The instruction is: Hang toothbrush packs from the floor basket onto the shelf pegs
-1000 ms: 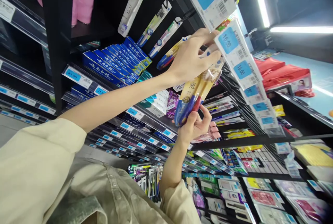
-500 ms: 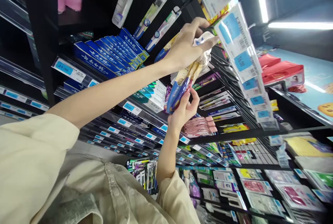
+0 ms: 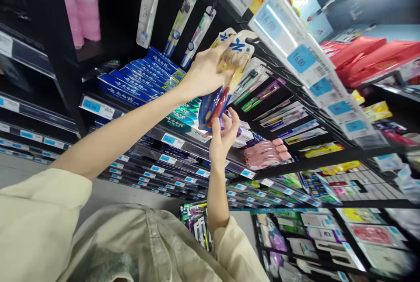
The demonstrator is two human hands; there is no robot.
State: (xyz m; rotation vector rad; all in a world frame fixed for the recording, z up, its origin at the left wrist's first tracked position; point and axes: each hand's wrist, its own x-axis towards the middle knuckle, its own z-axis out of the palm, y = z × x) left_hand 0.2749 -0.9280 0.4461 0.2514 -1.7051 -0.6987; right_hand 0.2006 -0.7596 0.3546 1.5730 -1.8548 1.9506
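A toothbrush pack (image 3: pixel 238 57) with a white header, gold middle and blue-and-red lower end is tilted at the front of a dark hook by the price strip. A similar pack (image 3: pixel 225 34) shows partly behind it. My left hand (image 3: pixel 205 72) reaches in from the left, closed around the pack's middle, with the thumb on the near side. Below, my right hand (image 3: pixel 223 135) pinches the pack's blue lower end between thumb and fingers. Whether the header is still on the hook is hard to make out.
Blue toothpaste boxes (image 3: pixel 131 83) stand on the shelf at left. Other toothbrush packs (image 3: pixel 197 39) hang beside the hands. A clear price strip (image 3: pixel 302 61) juts out at upper right. Pink packets (image 3: pixel 265 154) lie on the shelf to the right.
My left hand has moved from the hook's end down to the pack's middle, baring the white header. My right hand stays at the lower end. The view has shifted.
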